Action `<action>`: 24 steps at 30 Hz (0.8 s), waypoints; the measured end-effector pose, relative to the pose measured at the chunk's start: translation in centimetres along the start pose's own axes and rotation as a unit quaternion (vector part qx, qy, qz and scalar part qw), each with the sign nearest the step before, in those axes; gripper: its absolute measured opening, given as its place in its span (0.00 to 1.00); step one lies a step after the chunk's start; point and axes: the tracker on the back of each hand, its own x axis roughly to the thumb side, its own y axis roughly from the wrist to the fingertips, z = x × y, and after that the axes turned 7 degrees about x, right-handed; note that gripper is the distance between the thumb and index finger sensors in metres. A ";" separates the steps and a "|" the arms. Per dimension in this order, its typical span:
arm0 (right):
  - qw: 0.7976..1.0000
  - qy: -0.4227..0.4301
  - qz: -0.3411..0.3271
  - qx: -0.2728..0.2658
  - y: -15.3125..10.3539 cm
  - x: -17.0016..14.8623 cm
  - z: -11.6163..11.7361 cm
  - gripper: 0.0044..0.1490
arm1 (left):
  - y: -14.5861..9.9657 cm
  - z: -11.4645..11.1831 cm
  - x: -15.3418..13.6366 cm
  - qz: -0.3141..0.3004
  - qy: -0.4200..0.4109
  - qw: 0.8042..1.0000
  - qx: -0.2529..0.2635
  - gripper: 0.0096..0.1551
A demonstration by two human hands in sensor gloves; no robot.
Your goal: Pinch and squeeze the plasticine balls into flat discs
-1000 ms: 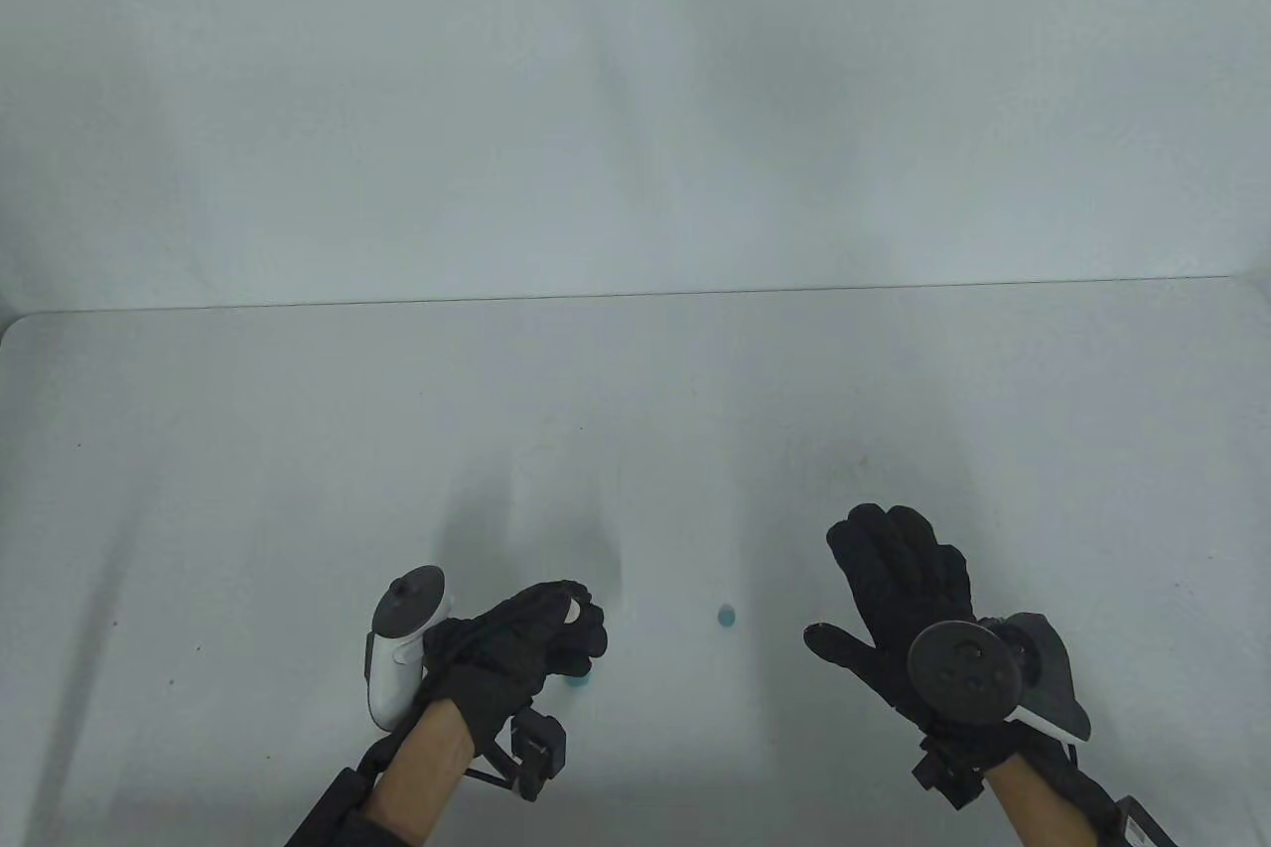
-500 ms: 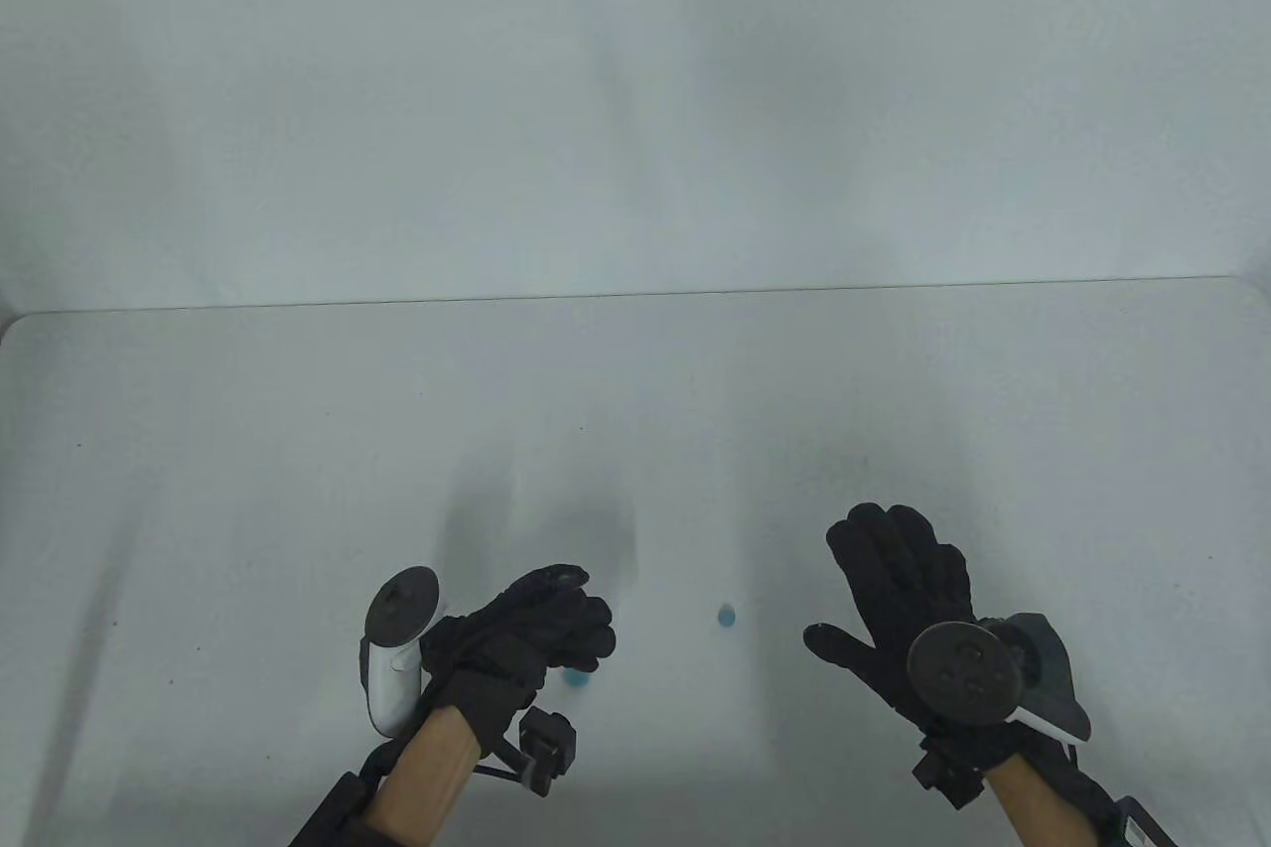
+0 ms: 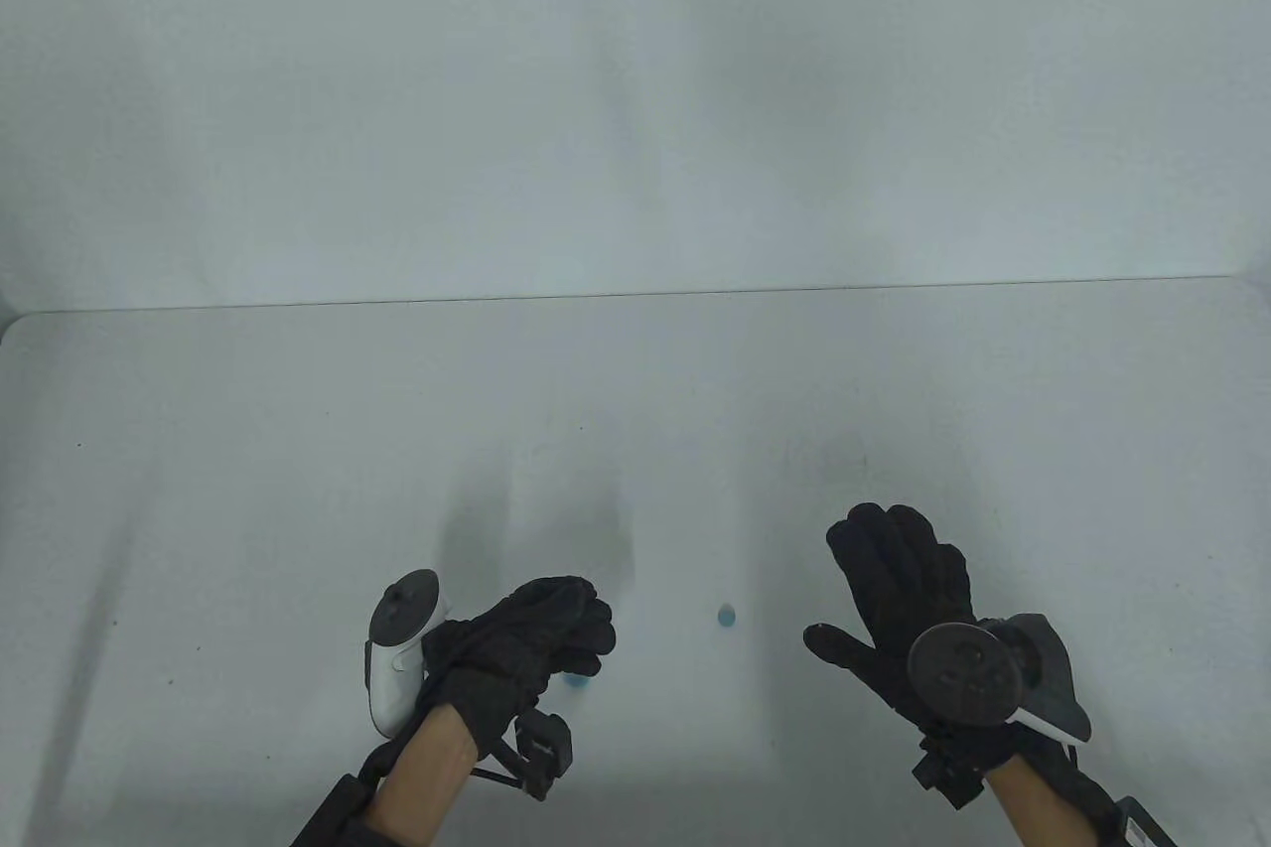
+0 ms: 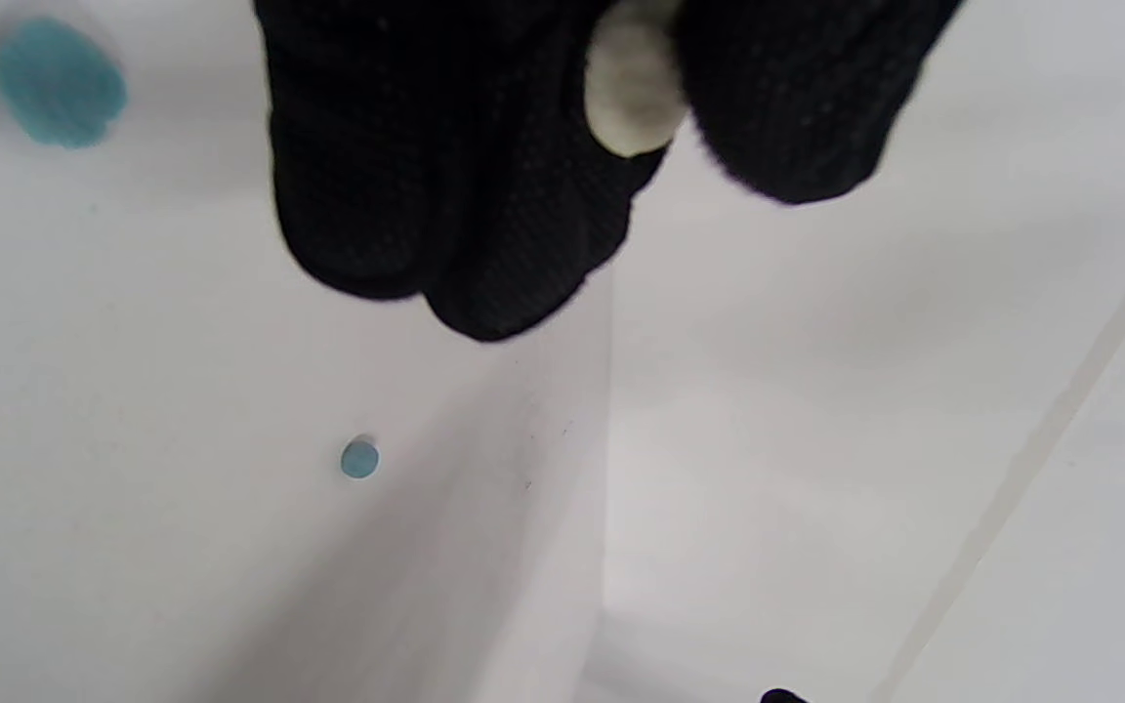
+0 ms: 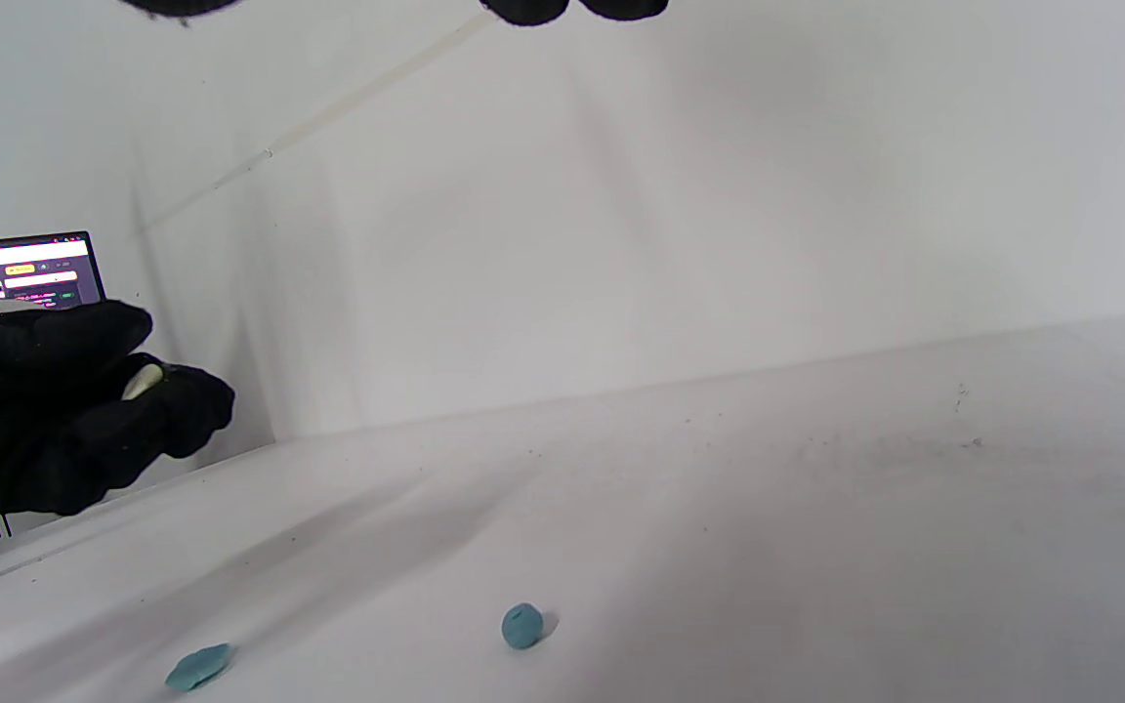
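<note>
Partly hidden | white plasticine piece point(image 4: 629, 98) | pinched by left hand point(image 3: 531, 634)

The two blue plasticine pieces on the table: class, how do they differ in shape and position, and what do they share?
Shape: the blue ball is rounded and stands up from the table, while the blue disc is squashed flat.
Position: the disc lies close by the left hand; the ball sits apart, in the gap between the left hand and the right hand.
Shared: same blue colour, both resting on the white table, neither held.
</note>
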 end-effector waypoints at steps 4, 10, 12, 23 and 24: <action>1.000 -0.001 0.000 0.003 0.0 0.0 0.1 0.55 | -0.2 -0.2 0.3 -0.003 0.012 1.000 0.010 0.24; 1.000 -0.002 0.001 0.002 0.0 0.0 0.1 0.55 | -0.3 -0.1 0.7 -0.016 0.048 0.999 0.019 0.22; 1.000 -0.001 0.000 0.001 0.0 0.0 0.0 0.55 | -0.3 0.0 0.5 -0.011 0.039 0.998 0.041 0.22; 1.000 0.001 0.001 0.002 0.0 0.0 0.1 0.55 | 0.1 0.3 -0.8 0.018 -0.038 0.999 -0.003 0.40; 1.000 0.002 0.001 0.002 0.0 0.0 0.1 0.55 | 0.1 0.4 -0.8 0.020 -0.027 0.999 0.009 0.36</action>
